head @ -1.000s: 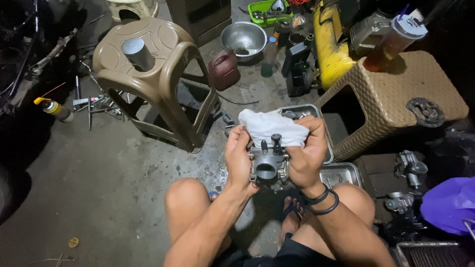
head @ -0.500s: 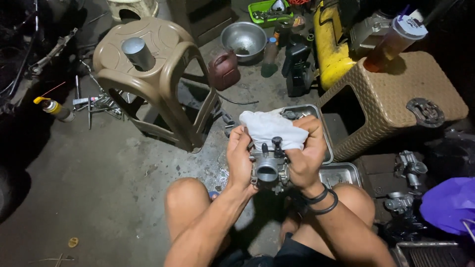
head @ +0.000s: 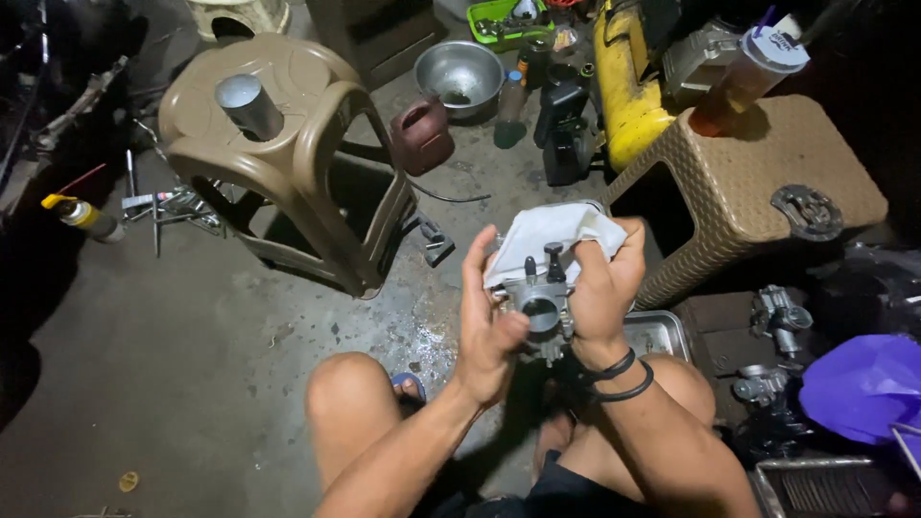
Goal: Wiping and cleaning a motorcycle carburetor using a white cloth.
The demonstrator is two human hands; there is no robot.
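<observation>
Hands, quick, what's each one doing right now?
Left hand: closed on the carburetor, gripping its left side.
Right hand: closed on the carburetor's right side, also pinching a white rag.

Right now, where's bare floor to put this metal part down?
Bare concrete floor lies left of the left knee, below the brown plastic stool. Crowded: around the steel bowl and yellow container ahead, and the engine parts on the right.

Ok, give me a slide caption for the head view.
Both hands, left hand and right hand, hold a metal carburetor under a white rag.
</observation>
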